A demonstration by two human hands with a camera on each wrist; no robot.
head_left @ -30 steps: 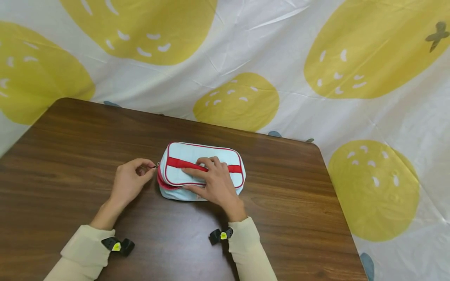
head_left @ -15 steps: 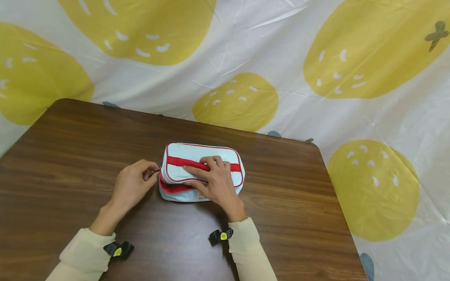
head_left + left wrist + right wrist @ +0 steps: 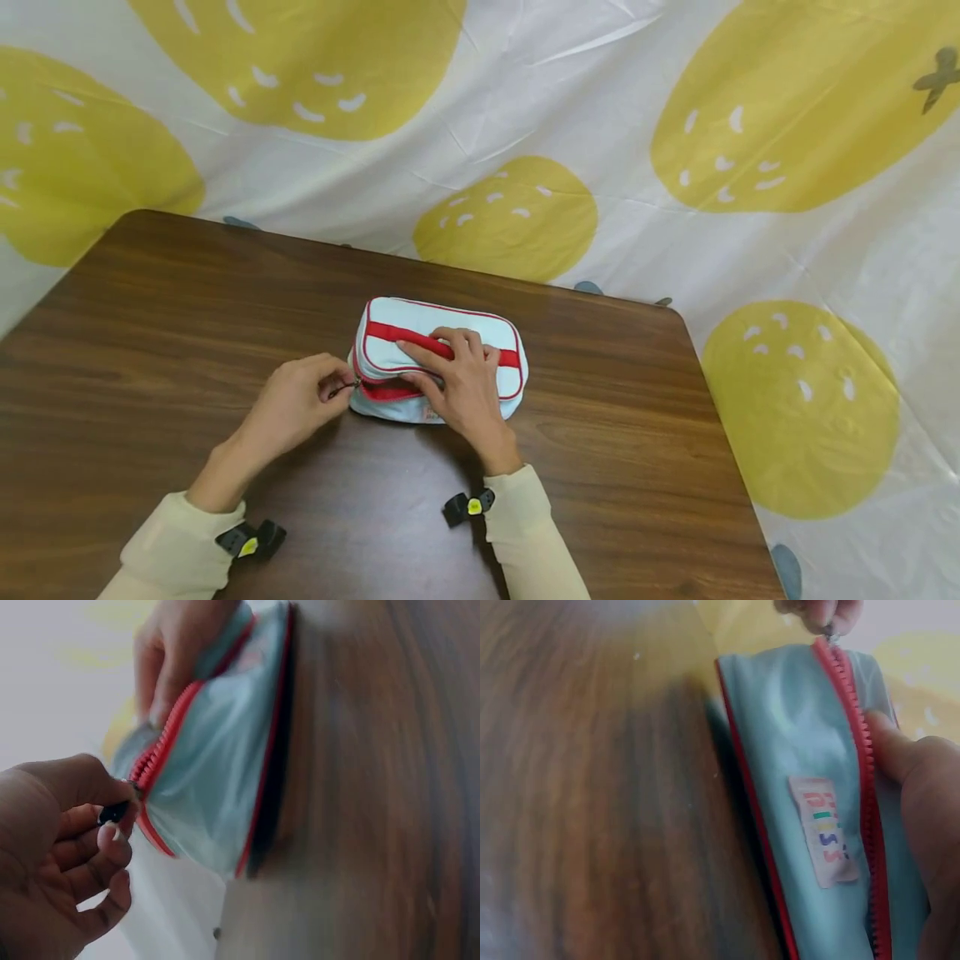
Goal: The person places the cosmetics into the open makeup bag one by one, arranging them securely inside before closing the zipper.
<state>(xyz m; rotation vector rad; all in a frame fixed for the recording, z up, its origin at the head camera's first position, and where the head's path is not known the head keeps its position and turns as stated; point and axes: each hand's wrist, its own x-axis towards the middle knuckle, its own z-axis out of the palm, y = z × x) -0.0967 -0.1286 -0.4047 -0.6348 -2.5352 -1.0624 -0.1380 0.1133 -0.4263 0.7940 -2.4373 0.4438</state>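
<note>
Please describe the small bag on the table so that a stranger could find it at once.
On the dark wooden table, near the far edge, lies a pale blue pouch with red piping and a red zipper. It is the only object there, between both hands.

a pale blue pouch (image 3: pixel 438 360) with red piping, a red strap and a red zipper (image 3: pixel 862 757), bearing a small white label (image 3: pixel 823 829) with multicoloured letters. it lies on a dark brown wood-grain table (image 3: pixel 150 333). behind hangs a white sheet (image 3: pixel 600 125) printed with large yellow blobs flecked white. cream sleeves (image 3: pixel 528 533).
</note>
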